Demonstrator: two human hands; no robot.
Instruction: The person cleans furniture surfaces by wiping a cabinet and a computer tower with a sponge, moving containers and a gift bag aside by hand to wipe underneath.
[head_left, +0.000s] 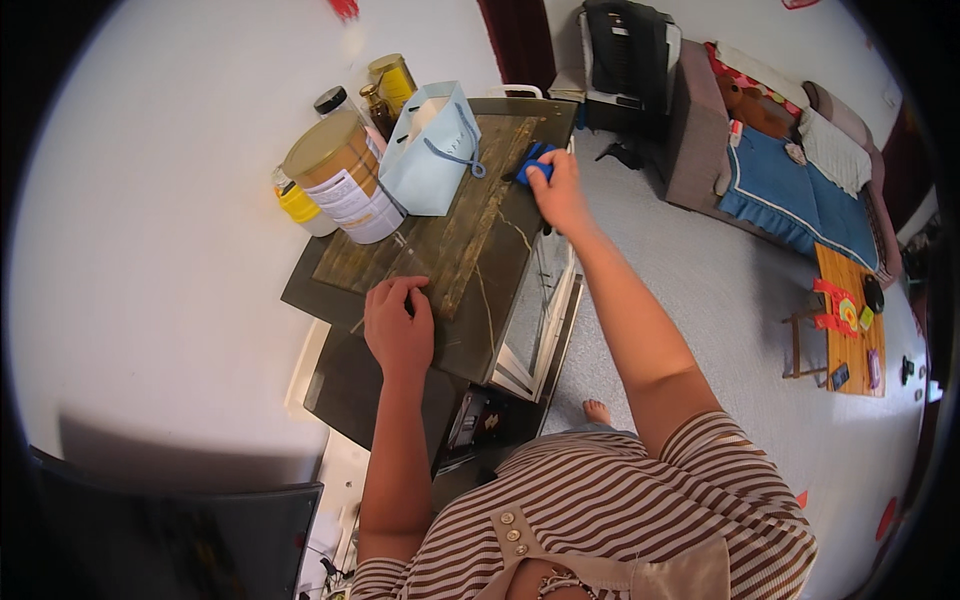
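Observation:
My right hand (561, 191) grips a small bright blue item (535, 166) with dark parts, pressed to the far right edge of a dark cabinet top (504, 251). Its exact kind is unclear. My left hand (397, 324) rests loosely curled on the near left part of the same top, with a gap between thumb and fingers and nothing visible in it. Between and beyond my hands stand a light blue paper gift bag (429, 161) with rope handles and a large tin canister (346, 180) with a gold lid and a label bearing writing.
Behind the canister are a yellow-and-white jar (304, 210), a black-lidded container (331, 100), a brown bottle (377, 109) and a yellow tin (394, 75). A television (172, 532) is at lower left. Rightward are a sofa (694, 142) and a wooden table (851, 367).

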